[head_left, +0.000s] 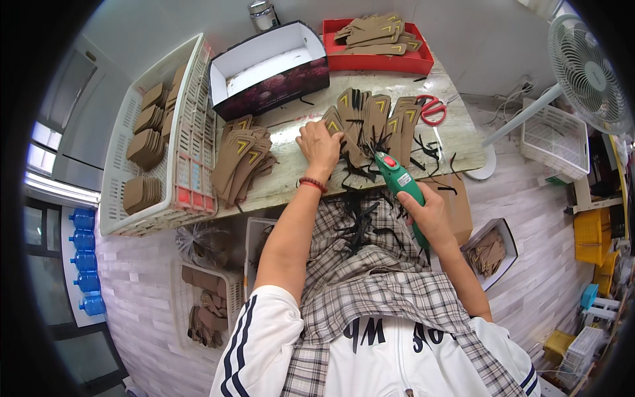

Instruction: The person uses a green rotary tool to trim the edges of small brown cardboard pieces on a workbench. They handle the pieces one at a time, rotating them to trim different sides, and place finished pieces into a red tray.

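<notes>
My left hand (319,147) is at the table's near side, its fingers closed on a brown tongue-shaped piece (333,123) with a yellow chevron. In my right hand (428,213) is a green corded-looking handheld power cutter (399,177) with a red button, gripped round its body. The cutter's tip points at the near ends of the brown pieces, beside my left fingers; the exact contact is too small to make out. A row of similar brown pieces (380,112) lies just beyond. Another pile of them (241,162) rests left of my left hand. Black strip scraps (357,225) lie on my plaid apron.
A white crate (187,126) with stacked brown pieces stands at the left. Behind are an open dark floral box (271,89) and a red tray (380,63) of brown pieces. Red-handled scissors (432,110) lie right. A fan (589,73) stands beyond the table's right edge.
</notes>
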Demonstrator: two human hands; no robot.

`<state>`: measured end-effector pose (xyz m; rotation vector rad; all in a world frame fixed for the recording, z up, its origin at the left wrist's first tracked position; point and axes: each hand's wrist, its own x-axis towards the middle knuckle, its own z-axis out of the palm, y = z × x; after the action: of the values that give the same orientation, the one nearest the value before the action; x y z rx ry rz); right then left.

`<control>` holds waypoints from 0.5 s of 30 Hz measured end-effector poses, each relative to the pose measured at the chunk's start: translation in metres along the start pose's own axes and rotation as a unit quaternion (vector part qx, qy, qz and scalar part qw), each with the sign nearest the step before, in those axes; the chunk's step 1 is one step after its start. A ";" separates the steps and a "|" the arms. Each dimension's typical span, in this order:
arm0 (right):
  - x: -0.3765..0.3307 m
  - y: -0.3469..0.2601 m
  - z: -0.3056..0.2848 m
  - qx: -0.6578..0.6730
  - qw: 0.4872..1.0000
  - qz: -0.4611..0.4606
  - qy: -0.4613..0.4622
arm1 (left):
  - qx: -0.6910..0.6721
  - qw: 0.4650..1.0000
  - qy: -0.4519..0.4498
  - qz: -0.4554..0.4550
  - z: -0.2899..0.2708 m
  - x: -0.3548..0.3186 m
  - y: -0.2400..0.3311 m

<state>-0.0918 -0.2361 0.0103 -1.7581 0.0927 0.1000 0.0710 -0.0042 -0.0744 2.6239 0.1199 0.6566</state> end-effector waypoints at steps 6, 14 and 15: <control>0.006 0.008 0.008 0.002 1.000 -0.001 0.009 | -0.159 0.979 0.038 -0.123 -0.013 -0.024 0.004; 0.014 -0.010 0.029 -0.058 0.994 -0.097 0.009 | -0.637 0.744 0.006 -0.203 -0.093 -0.021 0.003; 0.014 -0.014 0.032 -0.069 0.992 -0.110 0.007 | -0.643 0.737 0.007 -0.208 -0.101 -0.022 0.005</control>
<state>-0.0767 -0.2021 0.0159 -1.8948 -0.1004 -0.0675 0.0048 0.0261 -0.0015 1.1685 0.1654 0.3507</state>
